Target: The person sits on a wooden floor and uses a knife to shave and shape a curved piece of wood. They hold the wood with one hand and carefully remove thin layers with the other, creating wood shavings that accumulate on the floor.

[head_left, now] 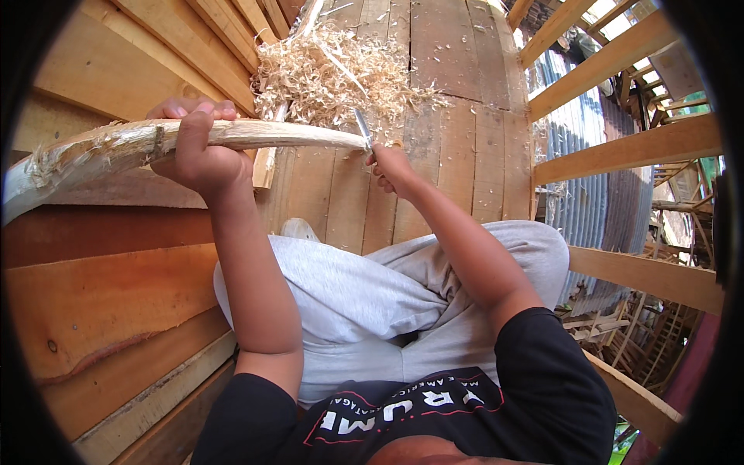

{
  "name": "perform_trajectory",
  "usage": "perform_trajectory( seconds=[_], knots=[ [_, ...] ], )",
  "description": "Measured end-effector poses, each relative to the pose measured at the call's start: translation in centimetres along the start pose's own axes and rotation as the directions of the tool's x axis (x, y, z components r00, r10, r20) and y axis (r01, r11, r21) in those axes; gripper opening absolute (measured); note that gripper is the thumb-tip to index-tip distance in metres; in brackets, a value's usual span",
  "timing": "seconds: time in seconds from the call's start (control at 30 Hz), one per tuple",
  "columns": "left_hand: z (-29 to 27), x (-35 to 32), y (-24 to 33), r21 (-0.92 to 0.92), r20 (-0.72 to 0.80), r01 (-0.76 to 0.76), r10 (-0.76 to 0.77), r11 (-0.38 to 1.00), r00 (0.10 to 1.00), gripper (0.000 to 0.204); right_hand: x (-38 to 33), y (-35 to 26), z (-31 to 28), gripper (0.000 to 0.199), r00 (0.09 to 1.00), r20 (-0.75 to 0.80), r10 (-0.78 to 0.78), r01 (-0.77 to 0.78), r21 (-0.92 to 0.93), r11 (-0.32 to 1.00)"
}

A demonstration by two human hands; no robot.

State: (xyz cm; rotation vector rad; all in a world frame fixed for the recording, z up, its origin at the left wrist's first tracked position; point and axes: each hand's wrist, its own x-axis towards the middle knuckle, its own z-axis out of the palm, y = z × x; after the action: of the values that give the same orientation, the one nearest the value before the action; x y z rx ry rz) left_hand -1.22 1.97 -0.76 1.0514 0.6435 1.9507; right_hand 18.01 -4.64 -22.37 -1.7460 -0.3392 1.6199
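A long pale wooden pole (298, 135), peeled and rough in places, runs from the left edge toward the middle. My left hand (203, 155) is closed around it, thumb on the near side and fingers over the far side. At the pole's thin right end, my right hand (394, 167) is closed on a knife. Its shiny blade (362, 126) points up and away, touching or very near the tip. Most of the knife's handle is hidden in my fingers.
Curly wood shavings (329, 81) are heaped on the plank floor (473, 155) beyond the pole. Stacked boards (124, 287) form a wall at left. A wooden rail fence (620, 151) stands at right, with corrugated metal sheets (577, 209) behind it. My crossed legs (364, 291) are near.
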Motion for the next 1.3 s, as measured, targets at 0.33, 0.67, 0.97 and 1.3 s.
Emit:
perform_trajectory(
  seconds=[0.33,0.67,0.97,1.3],
  knots=[
    [0.6,-0.8,0.1,0.005,0.038,-0.004,0.003,1.000,0.999,0.024,0.3,-1.5,-0.3,0.056,0.999,-0.048,-0.001,-0.008,-0.192,0.981],
    [0.2,-0.6,0.0,-0.052,0.072,-0.012,0.016,0.999,0.997,0.025,0.5,-2.8,-1.5,0.053,0.962,0.233,0.145,-0.150,0.006,0.989],
    [0.0,-0.8,-0.7,0.044,0.051,-0.091,0.089,0.995,0.995,0.023,-2.7,-6.0,-2.3,0.055,0.924,0.383,-0.012,-0.023,0.086,0.996],
    [-0.1,-0.3,1.0,-0.053,0.080,-0.036,0.041,0.998,0.996,0.026,-0.6,-6.0,-6.6,0.064,0.847,-0.208,-0.489,0.208,-0.717,0.665]
  ],
)
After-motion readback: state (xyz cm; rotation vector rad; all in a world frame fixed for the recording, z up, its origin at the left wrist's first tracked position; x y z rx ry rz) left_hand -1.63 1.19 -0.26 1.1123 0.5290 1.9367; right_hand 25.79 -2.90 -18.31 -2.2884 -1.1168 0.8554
